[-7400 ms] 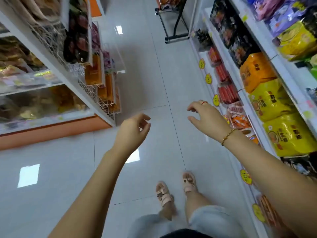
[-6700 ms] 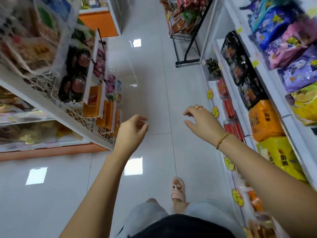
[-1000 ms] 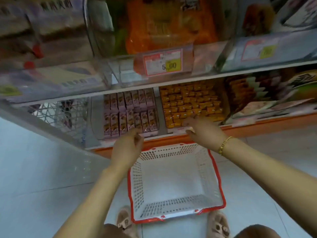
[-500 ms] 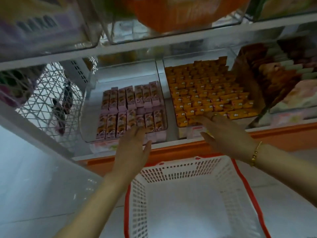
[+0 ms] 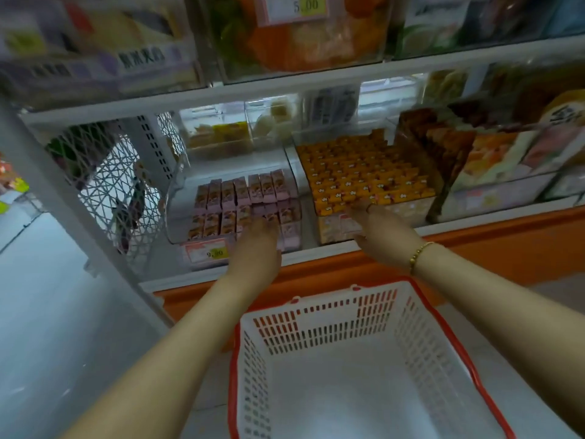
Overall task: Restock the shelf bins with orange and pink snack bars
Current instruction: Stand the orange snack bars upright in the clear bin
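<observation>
Shelf unit (image 5: 285,87) fills 9 through 3 o'clock: white rails, orange base board. Grey tiled floor (image 5: 63,343) at 8 o'clock.

White slotted basket (image 5: 329,324) with a red rim sits at 6 o'clock on the floor, just in front of the shelf base, and nothing shows inside it.

White wire mesh panel (image 5: 107,185) closes the shelf end at 9 o'clock.

Lower shelf, centre of frame, two clear bins side by side:
- orange snack bars (image 5: 364,172) at 1 o'clock, packed upright in tight rows and nearly filling the bin. Small white print on the wrappers is too blurred to read.
- pink snack bars (image 5: 240,198) at 11 o'clock, two rows at the bin's front with the back part bare. Wrapper print is unreadable.

Bagged snacks (image 5: 506,153) at 2 o'clock.

Left hand (image 5: 256,245): palm down, fingers stretched forward onto the front row of pink bars. It is touching them, and no bar is seen held.

Right hand (image 5: 380,229): fingers extended onto the front row of orange bars, flat, with no grasp visible. Gold bead bracelet (image 5: 419,255) on that wrist.

Writing:
- upper price tag (image 5: 296,7) at 12 o'clock reads "5.00".
- lower price tag (image 5: 209,253) under the pink bin starts "9." and ends "0", with the middle digit blurred.
- Chinese label (image 5: 142,58) at 10 o'clock is not legible.
</observation>
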`<state>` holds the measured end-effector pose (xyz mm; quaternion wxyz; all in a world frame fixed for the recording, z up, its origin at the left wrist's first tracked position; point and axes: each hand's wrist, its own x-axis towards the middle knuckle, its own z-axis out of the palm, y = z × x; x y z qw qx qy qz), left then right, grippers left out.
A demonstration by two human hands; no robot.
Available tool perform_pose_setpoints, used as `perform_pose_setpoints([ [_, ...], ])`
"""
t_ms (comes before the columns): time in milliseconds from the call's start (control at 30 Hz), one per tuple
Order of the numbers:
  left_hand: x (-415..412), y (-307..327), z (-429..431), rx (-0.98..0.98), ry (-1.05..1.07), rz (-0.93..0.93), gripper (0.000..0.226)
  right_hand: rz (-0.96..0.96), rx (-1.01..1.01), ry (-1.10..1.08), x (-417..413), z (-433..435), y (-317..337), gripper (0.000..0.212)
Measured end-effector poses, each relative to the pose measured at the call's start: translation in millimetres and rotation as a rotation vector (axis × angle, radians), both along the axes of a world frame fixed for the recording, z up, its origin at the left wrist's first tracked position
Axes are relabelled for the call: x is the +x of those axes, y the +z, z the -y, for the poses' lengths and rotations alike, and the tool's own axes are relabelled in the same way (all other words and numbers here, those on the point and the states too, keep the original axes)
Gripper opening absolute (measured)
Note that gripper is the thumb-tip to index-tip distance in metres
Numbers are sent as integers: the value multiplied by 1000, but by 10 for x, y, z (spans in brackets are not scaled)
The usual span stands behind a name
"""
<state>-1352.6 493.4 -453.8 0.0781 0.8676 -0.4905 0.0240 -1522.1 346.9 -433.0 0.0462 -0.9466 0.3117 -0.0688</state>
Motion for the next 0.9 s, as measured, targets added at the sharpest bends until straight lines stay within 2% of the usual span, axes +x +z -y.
perform_pose_setpoints([
  [100,-11,-86,-26,8,-21,53,66,-65,7,-37,43,-37,15,59],
  [233,-33,-39,-50,23,-52,51,66,-129,5,-93,129,-53,33,55],
  [467,-97,83,-12,67,-29,60,55,-173,-27,-66,122,-57,92,41],
  [567,-65,176,51,79,-16,45,41,-154,-50,-6,65,14,145,39],
  [633,-31,261,117,67,-14,-3,29,-152,-82,40,53,74,179,36],
  [767,-124,286,381,-93,-48,-203,21,-111,-127,131,103,269,193,22],
  [833,-154,262,529,-174,-7,-303,27,-81,-132,168,106,354,188,23],
  [900,-127,240,638,-176,57,-321,36,-47,-137,211,99,431,170,26],
])
